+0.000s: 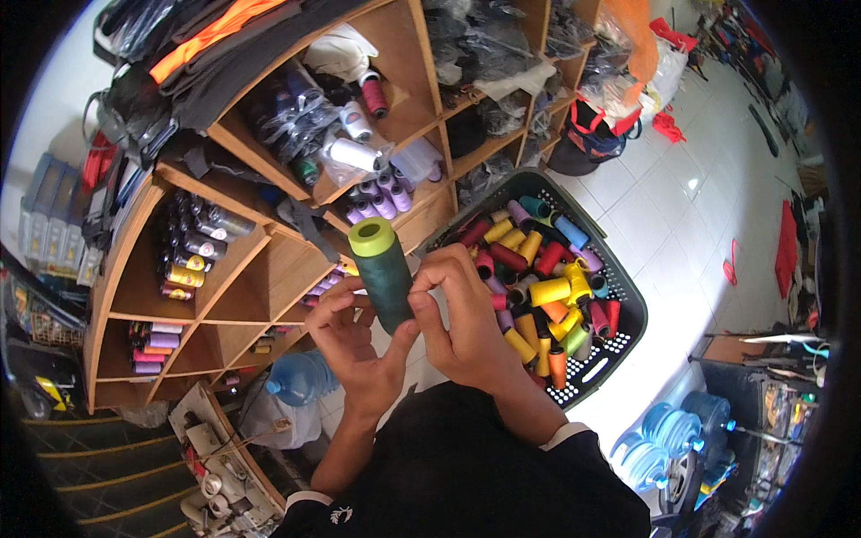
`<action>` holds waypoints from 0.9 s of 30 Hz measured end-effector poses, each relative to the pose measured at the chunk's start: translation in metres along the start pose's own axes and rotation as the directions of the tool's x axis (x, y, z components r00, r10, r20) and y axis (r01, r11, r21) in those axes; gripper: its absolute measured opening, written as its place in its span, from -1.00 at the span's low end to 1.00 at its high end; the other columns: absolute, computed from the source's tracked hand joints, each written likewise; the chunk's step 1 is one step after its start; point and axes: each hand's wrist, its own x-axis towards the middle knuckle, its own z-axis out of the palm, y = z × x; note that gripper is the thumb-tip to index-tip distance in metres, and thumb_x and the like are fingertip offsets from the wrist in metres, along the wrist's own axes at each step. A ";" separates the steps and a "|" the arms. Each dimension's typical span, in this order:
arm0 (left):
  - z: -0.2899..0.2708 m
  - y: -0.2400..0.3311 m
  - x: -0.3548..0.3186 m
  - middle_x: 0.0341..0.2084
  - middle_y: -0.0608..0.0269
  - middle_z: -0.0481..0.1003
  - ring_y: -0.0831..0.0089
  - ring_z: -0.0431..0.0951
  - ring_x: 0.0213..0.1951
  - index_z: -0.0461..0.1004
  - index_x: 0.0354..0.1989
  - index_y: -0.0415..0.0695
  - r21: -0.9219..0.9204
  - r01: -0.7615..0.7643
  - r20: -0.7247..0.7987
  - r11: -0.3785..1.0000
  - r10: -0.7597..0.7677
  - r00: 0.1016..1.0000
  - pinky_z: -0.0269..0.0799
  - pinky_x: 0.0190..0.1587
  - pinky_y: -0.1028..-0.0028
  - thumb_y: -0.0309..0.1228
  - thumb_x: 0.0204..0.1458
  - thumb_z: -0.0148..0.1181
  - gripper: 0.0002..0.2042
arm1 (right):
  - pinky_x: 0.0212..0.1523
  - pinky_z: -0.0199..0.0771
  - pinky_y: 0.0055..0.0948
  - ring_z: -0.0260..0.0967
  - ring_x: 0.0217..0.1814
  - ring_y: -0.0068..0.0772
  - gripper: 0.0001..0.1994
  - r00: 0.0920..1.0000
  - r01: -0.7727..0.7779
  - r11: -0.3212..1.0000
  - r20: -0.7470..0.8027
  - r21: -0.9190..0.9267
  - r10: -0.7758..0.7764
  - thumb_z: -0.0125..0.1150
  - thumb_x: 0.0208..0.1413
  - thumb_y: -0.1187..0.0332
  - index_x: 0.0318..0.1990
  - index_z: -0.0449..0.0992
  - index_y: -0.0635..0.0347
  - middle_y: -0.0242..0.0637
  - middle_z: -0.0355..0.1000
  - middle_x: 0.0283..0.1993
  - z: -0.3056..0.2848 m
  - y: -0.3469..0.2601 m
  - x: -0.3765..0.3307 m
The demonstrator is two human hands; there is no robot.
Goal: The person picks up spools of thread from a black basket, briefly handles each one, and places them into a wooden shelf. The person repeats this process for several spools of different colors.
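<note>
Head view: green spool [384,273] w/ lime cap, upright at chest height betw. both hands, left hand [354,345] gripping its base, right hand [462,318] pinching its side, over basket [628,305] of spools, shelf [269,269] behind; best kept steady, thread end pinched firm.

shelf unit [224,269] left, spool basket [628,309] right

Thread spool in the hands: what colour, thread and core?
Dark green thread on a lime-green core; the thread spool shows best in the head view.
</note>
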 end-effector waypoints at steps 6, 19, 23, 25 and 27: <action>0.014 0.000 -0.001 -0.01 0.08 0.25 0.41 0.32 -0.05 0.13 0.02 -0.12 0.003 0.079 -0.005 0.997 -0.079 0.997 0.37 0.03 0.38 -0.67 -0.21 0.37 -0.37 | -0.21 0.30 -0.30 0.30 -0.25 -0.09 -0.89 0.996 -0.076 0.997 -0.047 -0.012 0.075 0.10 0.05 0.54 -0.27 0.33 0.29 -0.12 0.26 -0.29 -0.017 0.005 -0.005; 0.020 -0.008 -0.004 -0.02 0.02 0.25 0.31 0.38 -0.01 0.17 -0.02 -0.16 0.221 -0.136 0.051 0.966 0.128 0.990 0.42 -0.05 0.41 -0.69 -0.24 0.37 -0.39 | -0.32 0.31 -0.36 0.32 -0.33 -0.17 -0.87 0.978 -0.154 0.987 -0.153 -0.052 0.145 0.18 -0.03 0.56 -0.30 0.40 0.30 -0.14 0.29 -0.34 -0.018 0.001 -0.014; 0.019 -0.006 -0.003 -0.02 0.01 0.26 0.33 0.39 -0.04 0.18 -0.03 -0.16 0.269 -0.141 0.091 0.953 0.121 0.989 0.42 -0.13 0.45 -0.68 -0.24 0.38 -0.41 | -0.28 0.27 -0.27 0.25 -0.31 -0.07 -0.88 0.985 -0.113 0.991 -0.136 -0.075 0.102 0.07 -0.02 0.58 -0.31 0.30 0.31 -0.10 0.23 -0.34 -0.019 0.000 -0.013; 0.020 -0.006 -0.003 -0.03 0.01 0.27 0.34 0.40 -0.06 0.19 -0.03 -0.16 0.282 -0.126 0.090 0.951 0.105 0.990 0.42 -0.17 0.47 -0.67 -0.24 0.38 -0.42 | -0.29 0.25 -0.30 0.22 -0.33 -0.13 -0.90 0.988 -0.101 0.992 -0.122 -0.077 0.091 0.01 -0.01 0.59 -0.32 0.27 0.31 -0.11 0.20 -0.34 -0.022 0.000 -0.013; 0.021 -0.004 -0.003 -0.04 0.02 0.28 0.36 0.39 -0.06 0.20 -0.04 -0.16 0.278 -0.120 0.096 0.953 0.097 0.991 0.41 -0.19 0.49 -0.67 -0.22 0.37 -0.44 | -0.31 0.25 -0.40 0.18 -0.37 -0.29 -0.93 0.993 -0.066 0.993 -0.108 -0.098 0.055 -0.05 0.02 0.59 -0.32 0.25 0.30 -0.15 0.17 -0.34 -0.025 0.001 -0.013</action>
